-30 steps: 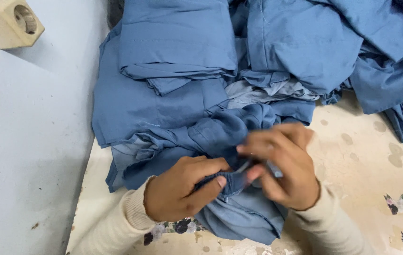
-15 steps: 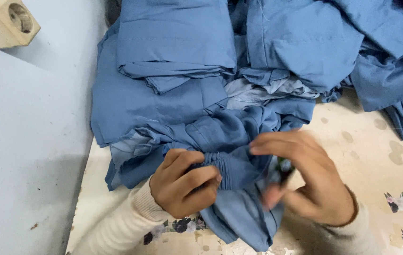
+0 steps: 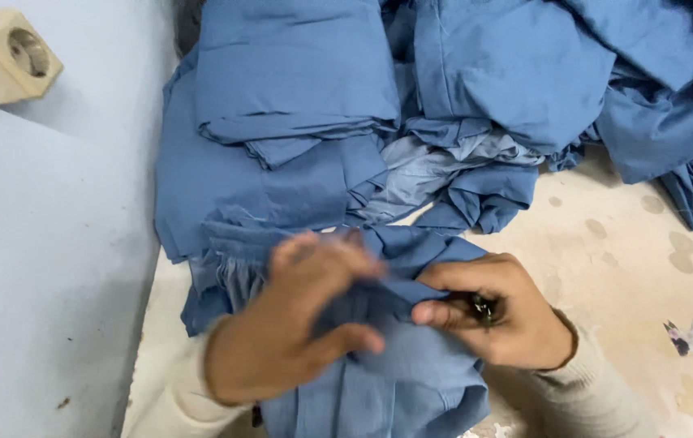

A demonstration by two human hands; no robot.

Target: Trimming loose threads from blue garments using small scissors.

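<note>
Hands bunched up on a blue garment (image 3: 399,365) at 6 o'clock on the stained table (image 3: 630,243). Left hand (image 3: 298,324) is blurry, fingers curled and gripping a fold, probably to keep it taut. Right hand (image 3: 497,312) pinches the cloth plus a small dark tool (image 3: 480,307). More blue fabric piled (image 3: 306,89) at 12. Beige socket box (image 3: 6,61) on the wall at 10. No labels or packages that I can see.

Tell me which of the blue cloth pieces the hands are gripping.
The bunched blue piece nearest the camera, pinched between the left hand and right hand. The other blue pieces lie untouched behind it.
</note>
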